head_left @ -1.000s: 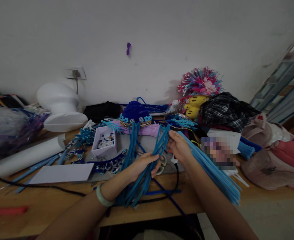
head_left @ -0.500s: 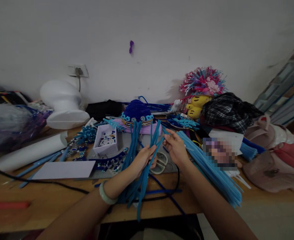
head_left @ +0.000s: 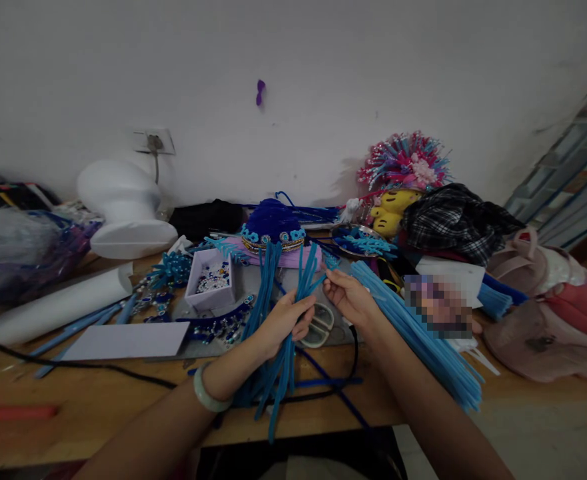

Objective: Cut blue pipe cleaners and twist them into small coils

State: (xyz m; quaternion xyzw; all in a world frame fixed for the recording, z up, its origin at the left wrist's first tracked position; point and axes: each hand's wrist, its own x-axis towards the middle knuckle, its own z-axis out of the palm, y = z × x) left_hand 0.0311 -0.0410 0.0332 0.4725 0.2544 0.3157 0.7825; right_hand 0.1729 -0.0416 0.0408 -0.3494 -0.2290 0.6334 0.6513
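Note:
My left hand [head_left: 290, 320], with a pale green bangle [head_left: 208, 390] on its wrist, is closed round a bunch of blue pipe cleaners [head_left: 284, 373]. Their tops fan out above the fist and their lower ends hang toward the table's front edge. My right hand [head_left: 347, 293] is just to the right, thumb and fingers pinched at the tip of one pipe cleaner [head_left: 317, 283] that slants out of the bunch. More blue pipe cleaners [head_left: 260, 313] lie just left of my left hand. Behind both hands sits a dark blue beaded headpiece [head_left: 273, 230].
A thick light-blue pipe cleaner bundle [head_left: 418, 333] lies along my right forearm. Left of my hands are a small box of beads [head_left: 210, 300], a white card [head_left: 126, 340] and a white foam head [head_left: 123, 207]. A black cable [head_left: 108, 365] crosses the wooden table [head_left: 138, 407].
My left fingers have closed more tightly round the bunch, drawing its strands together. My right hand has shifted slightly lower, and the slanting pipe cleaner has tilted outward.

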